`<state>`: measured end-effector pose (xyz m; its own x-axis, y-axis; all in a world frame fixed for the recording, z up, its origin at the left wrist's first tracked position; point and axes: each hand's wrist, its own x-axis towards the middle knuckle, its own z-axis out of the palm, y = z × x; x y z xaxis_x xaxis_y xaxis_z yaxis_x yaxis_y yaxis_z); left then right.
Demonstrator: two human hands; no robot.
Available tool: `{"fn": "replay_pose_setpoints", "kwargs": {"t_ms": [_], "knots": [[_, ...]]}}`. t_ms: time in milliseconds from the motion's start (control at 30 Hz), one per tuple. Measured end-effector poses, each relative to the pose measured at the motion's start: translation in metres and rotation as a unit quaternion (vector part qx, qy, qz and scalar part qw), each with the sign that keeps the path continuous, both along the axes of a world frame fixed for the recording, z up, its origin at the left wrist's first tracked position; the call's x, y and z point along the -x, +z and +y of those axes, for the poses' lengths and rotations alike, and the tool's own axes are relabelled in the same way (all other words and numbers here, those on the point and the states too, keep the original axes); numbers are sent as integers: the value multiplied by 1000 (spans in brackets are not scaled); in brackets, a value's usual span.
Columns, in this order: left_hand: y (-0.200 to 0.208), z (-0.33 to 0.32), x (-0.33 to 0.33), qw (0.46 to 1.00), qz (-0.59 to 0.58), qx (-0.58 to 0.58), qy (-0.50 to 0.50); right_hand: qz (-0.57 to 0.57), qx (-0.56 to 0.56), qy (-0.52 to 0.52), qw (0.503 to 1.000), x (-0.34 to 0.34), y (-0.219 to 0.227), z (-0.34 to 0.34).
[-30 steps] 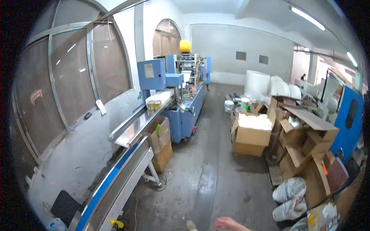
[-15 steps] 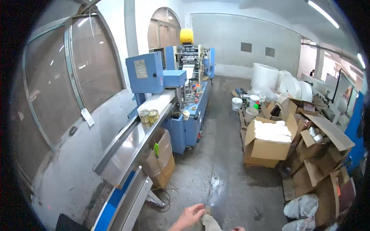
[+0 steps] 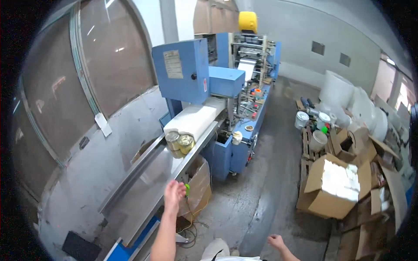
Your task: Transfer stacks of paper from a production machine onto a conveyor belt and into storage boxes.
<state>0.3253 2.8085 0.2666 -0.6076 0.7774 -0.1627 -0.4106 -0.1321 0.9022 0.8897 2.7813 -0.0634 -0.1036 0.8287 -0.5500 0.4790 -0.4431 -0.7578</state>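
Note:
My left hand (image 3: 174, 192) is raised beside the near rim of the metal chute (image 3: 141, 185). Its fingers are loosely bent and apart, and I see nothing in them. Lower down to the right, my right hand (image 3: 275, 240) hangs over the floor with its fingers curled in and no object visible. Up the chute, two round metal cans (image 3: 186, 144) stand side by side against the end of a long white stack of soft sheets (image 3: 196, 116). That stack comes out from under the blue machine (image 3: 180, 71).
A cardboard box with a plastic liner (image 3: 201, 185) stands under the chute, with a loose cable by it. On the right are an open carton (image 3: 318, 201) full of white packs, several buckets and large white rolls. Beneath the chute's lower end is a blue belt (image 3: 124, 250).
My view has moved closer to the machine. My left hand has risen from the bottom middle to the chute's edge. More of my right hand now shows, apart from my body.

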Motion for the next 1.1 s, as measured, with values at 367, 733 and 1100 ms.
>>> {"fn": "replay_pose_setpoints", "kwargs": {"t_ms": [367,733,1100], "knots": [[-74,268,256,968,-212,42,127,30,-60,164,984,263,162,244],[-72,230,267,972,-88,49,211,86,-480,650,582,638,357,436],[-54,200,170,912,-61,149,378,105,-529,738,405,683,348,496]]}}
